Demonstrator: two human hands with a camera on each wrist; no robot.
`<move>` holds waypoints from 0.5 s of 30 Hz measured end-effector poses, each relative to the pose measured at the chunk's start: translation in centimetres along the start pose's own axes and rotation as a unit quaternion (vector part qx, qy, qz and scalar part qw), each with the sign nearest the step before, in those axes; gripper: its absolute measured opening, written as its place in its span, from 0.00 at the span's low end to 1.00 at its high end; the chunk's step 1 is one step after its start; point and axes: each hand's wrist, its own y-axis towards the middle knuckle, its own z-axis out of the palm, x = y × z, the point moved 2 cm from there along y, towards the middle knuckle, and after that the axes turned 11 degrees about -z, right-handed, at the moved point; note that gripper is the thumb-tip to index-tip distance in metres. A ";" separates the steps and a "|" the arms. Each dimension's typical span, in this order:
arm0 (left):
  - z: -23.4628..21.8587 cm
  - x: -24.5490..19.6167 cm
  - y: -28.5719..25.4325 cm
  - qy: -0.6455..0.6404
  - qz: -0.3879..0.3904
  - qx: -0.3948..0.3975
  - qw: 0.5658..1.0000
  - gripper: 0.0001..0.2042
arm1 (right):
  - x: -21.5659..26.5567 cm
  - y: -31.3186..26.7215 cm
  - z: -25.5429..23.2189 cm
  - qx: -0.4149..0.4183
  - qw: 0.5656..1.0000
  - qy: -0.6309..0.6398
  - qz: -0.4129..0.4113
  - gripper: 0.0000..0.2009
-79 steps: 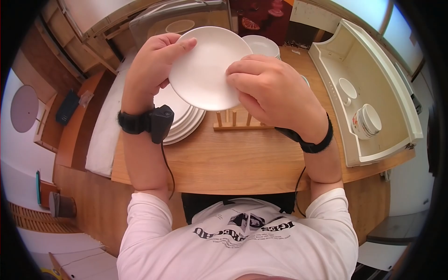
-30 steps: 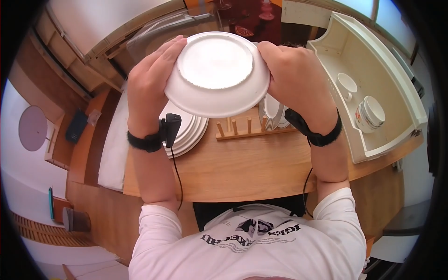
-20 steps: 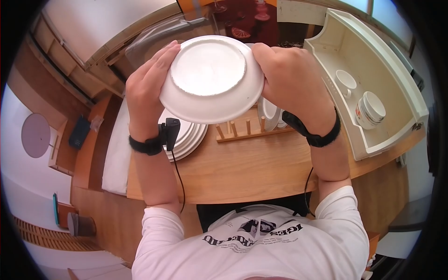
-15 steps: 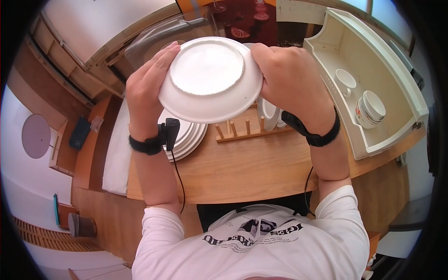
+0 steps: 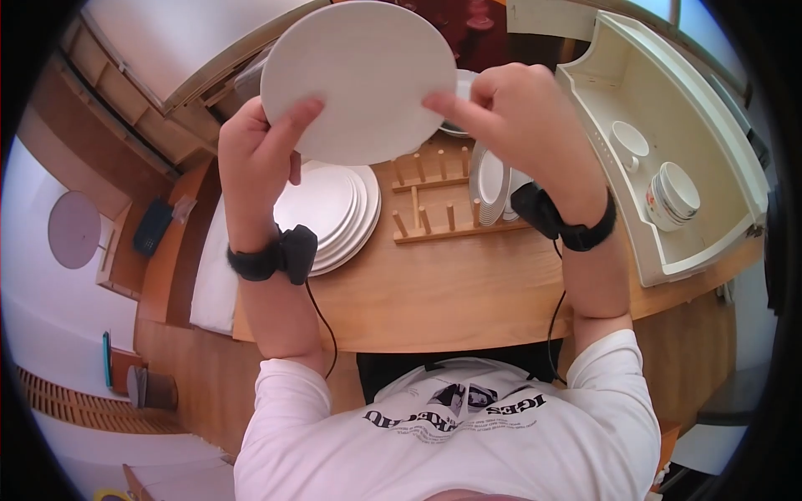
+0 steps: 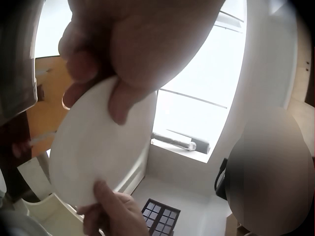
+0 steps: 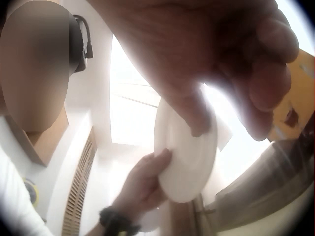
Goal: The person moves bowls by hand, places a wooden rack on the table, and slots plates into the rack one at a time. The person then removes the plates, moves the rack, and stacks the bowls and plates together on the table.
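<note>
A round white plate (image 5: 359,75) is held up over the table, its smooth face toward the head view. My left hand (image 5: 257,154) grips its left edge with the thumb across the face. On the right edge, my right hand (image 5: 528,108) pinches the rim, thumb on the face. In the left wrist view both thumbs press on the plate (image 6: 88,147); the right wrist view shows the plate (image 7: 184,169) nearly edge-on between the hands. Below it lies a stack of white plates (image 5: 322,204). A wooden dish rack (image 5: 459,231) with small plates (image 5: 490,179) at its right end stands beside the stack.
At the right of the table (image 5: 434,292) stands a cream open-fronted cabinet (image 5: 668,100), with a white mug (image 5: 628,144) and a stack of patterned bowls (image 5: 673,198) inside. White dishes (image 5: 462,82) sit behind my right hand. Cables hang from both wrist cameras.
The plate has been turned over: its foot ring faced the head view earlier, now its smooth face does. Both hands have tilted it up and away, with thumbs now on the face.
</note>
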 end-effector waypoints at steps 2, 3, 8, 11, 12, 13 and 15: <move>-0.9 0.3 -0.1 -0.042 -0.061 0.023 0.997 0.13 | -0.5 -0.1 -0.4 -0.029 0.999 -0.029 -0.012 0.32; -1.6 0.6 -0.2 -0.062 -0.091 0.034 0.993 0.13 | -0.9 -0.2 -0.6 -0.024 1.000 -0.013 -0.006 0.32; -6.0 8.7 -0.7 -0.043 -0.264 0.032 0.963 0.14 | -1.7 -0.7 -2.2 -0.002 0.998 0.044 0.036 0.31; -8.4 12.9 -2.1 -0.016 -0.353 -0.016 0.935 0.16 | -0.9 -0.7 -3.0 0.004 0.996 0.066 0.064 0.30; -8.9 13.5 -2.6 -0.013 -0.372 -0.030 0.927 0.16 | -0.5 -0.7 -3.2 0.001 0.994 0.081 0.071 0.29; -9.3 14.1 -3.1 -0.011 -0.391 -0.044 0.919 0.16 | -0.3 -0.7 -3.3 -0.003 0.992 0.095 0.078 0.29; -10.2 15.1 -3.5 -0.010 -0.405 -0.041 0.913 0.16 | -0.4 -0.7 -3.4 0.004 0.993 0.089 0.078 0.29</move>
